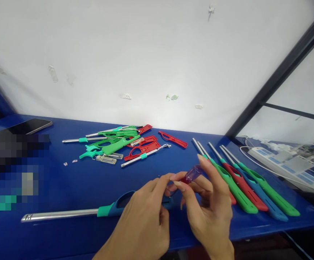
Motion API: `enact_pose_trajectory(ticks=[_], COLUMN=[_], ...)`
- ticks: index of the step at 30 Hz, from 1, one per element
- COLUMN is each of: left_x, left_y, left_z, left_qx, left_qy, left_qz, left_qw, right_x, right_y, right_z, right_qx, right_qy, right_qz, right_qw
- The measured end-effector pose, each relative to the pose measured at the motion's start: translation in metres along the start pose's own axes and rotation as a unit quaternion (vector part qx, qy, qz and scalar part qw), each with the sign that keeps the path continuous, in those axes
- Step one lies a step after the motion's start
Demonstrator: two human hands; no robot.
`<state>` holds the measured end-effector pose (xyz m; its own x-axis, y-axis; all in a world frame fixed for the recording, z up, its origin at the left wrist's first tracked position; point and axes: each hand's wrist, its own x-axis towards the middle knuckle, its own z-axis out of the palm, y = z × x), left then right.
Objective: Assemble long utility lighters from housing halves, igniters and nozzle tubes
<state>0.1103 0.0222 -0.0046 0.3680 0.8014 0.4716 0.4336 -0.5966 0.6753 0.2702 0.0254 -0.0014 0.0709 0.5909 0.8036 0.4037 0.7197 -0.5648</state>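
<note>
My left hand (pixel 146 213) is closed around the handle of a long-nosed gas lighter (pixel 64 213), whose metal tube points left. The lighter's handle is blue with a teal collar, and the hand hides much of it. Between the thumb and fingers of my right hand (pixel 208 206) is a small translucent purple-and-red piece (pixel 192 174); its exact kind is unclear. Fingertips of both hands meet near its lower end, above the lighter handle. What lies under those fingertips is hidden.
Several gas lighters, including a red-handled one (pixel 245 184), lie side by side at right. Further back are loose green handle shells (pixel 121 145), a red shell (pixel 173 139), metal tubes and clear tanks (pixel 106 159). A phone (pixel 32 126) lies left; a power strip (pixel 284 166) sits right.
</note>
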Motion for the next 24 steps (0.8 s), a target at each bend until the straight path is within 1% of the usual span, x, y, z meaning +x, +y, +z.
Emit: enact_pose_trajectory(ticks=[3, 5, 7, 9, 11, 14, 16, 18, 21, 24], left_x=[-0.004, -0.006, -0.009, -0.01, -0.009, -0.007, -0.005, -0.005, -0.004, -0.002], left_y=[0.0, -0.002, -0.005, -0.007, -0.007, -0.004, -0.001, 0.001, 0.003, 0.003], left_z=[0.001, 0.003, 0.006, 0.008, 0.009, 0.007, 0.005, 0.004, 0.002, 0.0], left_qx=[0.041, 0.067, 0.082, 0.092, 0.102, 0.084, 0.068, 0.061, 0.052, 0.035], left_qy=[-0.033, -0.044, -0.045, -0.045, -0.047, -0.067, -0.069, -0.059, -0.06, -0.062], left_qz=[-0.02, -0.038, -0.05, -0.058, -0.06, -0.058, -0.051, -0.044, -0.042, -0.042], left_qw=[0.998, 0.996, 0.994, 0.993, 0.992, 0.993, 0.994, 0.995, 0.996, 0.997], right_x=[0.002, 0.006, 0.012, 0.019, 0.024, 0.026, 0.025, 0.024, 0.024, 0.025], right_y=[-0.002, -0.007, -0.012, -0.015, -0.016, -0.013, -0.011, -0.011, -0.013, -0.015], right_z=[-0.004, -0.007, -0.007, -0.006, -0.004, -0.001, -0.002, -0.003, -0.003, -0.002], right_qx=[-0.029, -0.037, -0.038, -0.031, -0.025, -0.024, -0.03, -0.029, 0.009, 0.038], right_qy=[-0.01, -0.007, 0.017, 0.045, 0.057, 0.049, 0.038, 0.023, 0.009, 0.034], right_qz=[0.006, 0.007, 0.007, 0.023, 0.027, -0.012, -0.029, -0.02, 0.012, 0.008], right_qw=[1.0, 0.999, 0.999, 0.998, 0.998, 0.998, 0.998, 0.999, 1.0, 0.999])
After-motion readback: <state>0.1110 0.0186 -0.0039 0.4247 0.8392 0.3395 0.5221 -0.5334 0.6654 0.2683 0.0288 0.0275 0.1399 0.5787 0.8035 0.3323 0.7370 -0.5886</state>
